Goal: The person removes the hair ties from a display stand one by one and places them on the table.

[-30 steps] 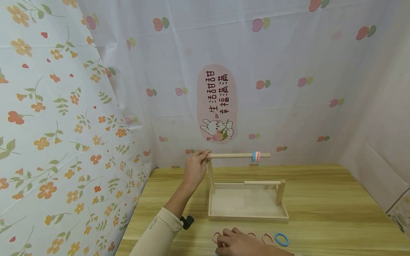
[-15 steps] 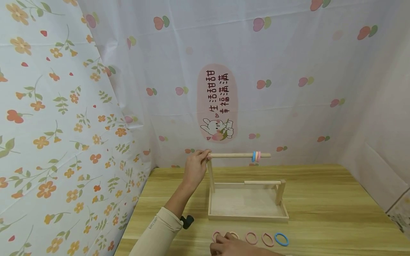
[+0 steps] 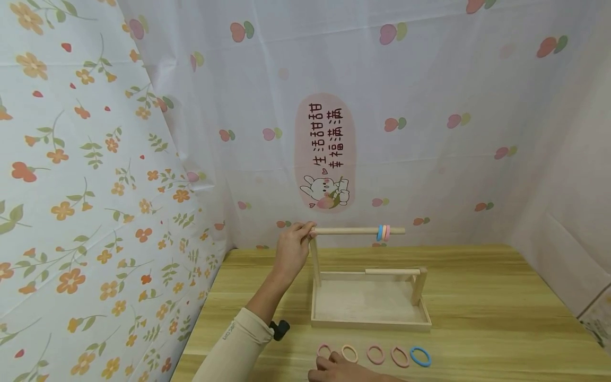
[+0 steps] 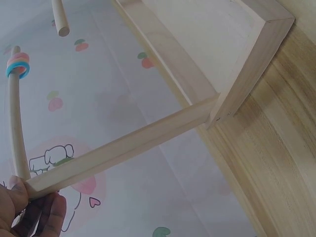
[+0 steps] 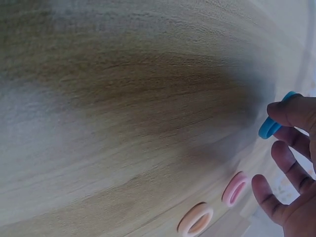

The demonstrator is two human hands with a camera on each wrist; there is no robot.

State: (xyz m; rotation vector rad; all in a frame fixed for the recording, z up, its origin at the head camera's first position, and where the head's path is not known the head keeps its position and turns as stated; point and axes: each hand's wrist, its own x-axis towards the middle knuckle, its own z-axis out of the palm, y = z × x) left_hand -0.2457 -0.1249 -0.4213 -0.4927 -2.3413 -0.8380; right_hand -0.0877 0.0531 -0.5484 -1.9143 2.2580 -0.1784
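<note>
The left hand (image 3: 292,248) reaches up to the free left end of the upper wooden dowel (image 3: 358,231) of a small wooden stand (image 3: 371,320), fingers and thumb curled round that end where it meets the upright post (image 3: 315,260); in the left wrist view the fingertips (image 4: 34,210) close around the joint of dowel and post. Near the dowel's right end three rings (image 3: 383,233) sit threaded side by side, blue, orange and pink, touching one another. The stand is a shallow tray with a shorter post and a lower rod (image 3: 392,271) at its right side, and it rests on the wooden table (image 3: 477,297). The right hand (image 3: 341,371) lies low at the near edge of the table, just in front of a row of loose rings; in the right wrist view it pinches a blue ring (image 5: 273,123) between thumb and forefinger, the other fingers spread loosely above a pink ring (image 5: 233,188) and an orange ring (image 5: 196,219) that lie flat on the wood. In the head view the row on the table runs left to right: pink, orange, two more pink, then a blue hair ring (image 3: 420,356) at the far right. A small black object (image 3: 280,329) sits beside the left sleeve (image 3: 234,350). Flower-printed sheets (image 3: 95,159) hang behind and to the left of the table.
</note>
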